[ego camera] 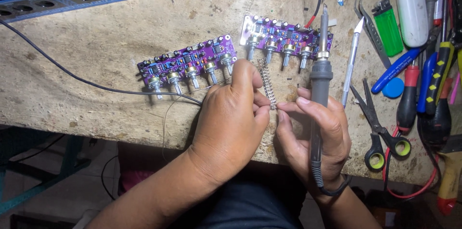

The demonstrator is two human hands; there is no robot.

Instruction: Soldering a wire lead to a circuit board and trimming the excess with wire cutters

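From the head view, the left hand (230,116) and right hand (313,130) both pinch the pin header strip (268,84) lying upright on the counter (96,60); the right also grips a grey soldering iron (319,84); two purple circuit boards (187,63) sit just behind.

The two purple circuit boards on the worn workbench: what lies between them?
In the head view, a strip of metal pins lies between the left purple board and the right purple board, pinched by both hands.

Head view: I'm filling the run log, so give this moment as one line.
left hand: pinches pin strip | right hand: holds soldering iron, touches strip | two purple boards behind
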